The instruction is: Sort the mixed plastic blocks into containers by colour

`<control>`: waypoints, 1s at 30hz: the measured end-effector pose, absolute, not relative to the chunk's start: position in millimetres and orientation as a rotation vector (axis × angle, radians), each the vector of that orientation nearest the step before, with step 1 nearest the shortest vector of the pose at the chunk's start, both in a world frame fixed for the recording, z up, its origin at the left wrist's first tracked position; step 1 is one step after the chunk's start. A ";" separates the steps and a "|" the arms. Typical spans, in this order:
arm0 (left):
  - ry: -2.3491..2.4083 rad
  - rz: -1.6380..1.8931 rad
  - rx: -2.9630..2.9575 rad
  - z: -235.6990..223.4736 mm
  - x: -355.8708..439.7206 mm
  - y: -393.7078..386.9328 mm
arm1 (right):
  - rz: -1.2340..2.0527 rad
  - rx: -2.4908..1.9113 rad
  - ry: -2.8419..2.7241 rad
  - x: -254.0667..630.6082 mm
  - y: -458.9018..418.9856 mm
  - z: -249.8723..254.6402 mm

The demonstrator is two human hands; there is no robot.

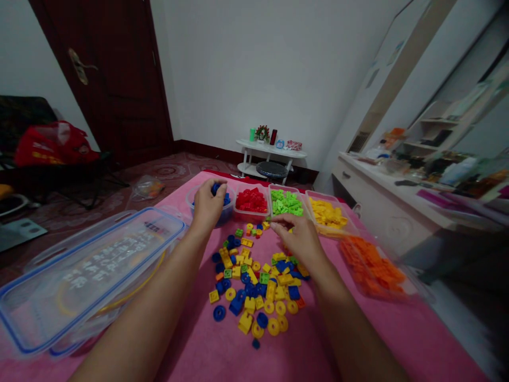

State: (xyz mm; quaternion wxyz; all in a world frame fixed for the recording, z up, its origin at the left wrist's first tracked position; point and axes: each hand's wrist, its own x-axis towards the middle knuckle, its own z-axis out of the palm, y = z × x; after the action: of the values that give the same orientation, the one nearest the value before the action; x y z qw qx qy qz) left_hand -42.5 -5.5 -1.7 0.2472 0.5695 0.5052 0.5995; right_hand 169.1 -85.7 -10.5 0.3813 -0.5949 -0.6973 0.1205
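Note:
My left hand (209, 204) is above the round clear tub of blue blocks (227, 215). Its fingers are closed on a blue building block (216, 188). My right hand (298, 233) is over the far right of a mixed pile of building blocks (260, 289). The right thumb and fingers are apart, and I see nothing between them. Yellow and blue pieces, bricks and rings among them, make up most of the pile, with a few green and orange ones. The right hand hides some pieces beneath it.
Behind the pile stand clear boxes of red blocks (251, 200), green blocks (286, 201) and yellow blocks (328, 213). A box of orange blocks (371, 268) is at the right. Clear lids (99, 273) lie at the left on the pink cloth (286, 355).

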 end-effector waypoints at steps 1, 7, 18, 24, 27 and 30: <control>1.522 1.641 1.729 -5.6 -47.5 -2.7 | 0.313 -1.525 -1.801 165.0 -85.9 -12.4; 1.813 1.345 2.225 -27.5 -47.1 3.4 | 0.398 -1.328 -2.248 124.4 -102.0 -26.2; 1.491 1.273 2.241 -5.9 -36.1 -14.0 | 0.376 -1.393 -2.391 132.8 -93.6 -42.8; 1.333 0.797 2.410 -5.1 -29.9 -20.5 | 0.380 -1.762 -2.173 189.5 -81.3 -20.3; 1.407 0.394 2.478 -7.7 -30.4 -24.6 | 0.364 -1.929 -2.086 218.5 -83.5 -10.8; 1.640 0.104 2.464 -9.1 -34.0 -28.7 | 0.333 -2.069 -1.966 253.4 -87.6 -13.0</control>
State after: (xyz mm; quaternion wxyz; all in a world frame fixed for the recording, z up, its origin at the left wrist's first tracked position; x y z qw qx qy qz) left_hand -34.0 -28.7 -9.1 0.0899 0.8287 0.5514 0.0350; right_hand 253.4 -87.6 -13.0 0.1337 -0.7136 -0.6780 0.1147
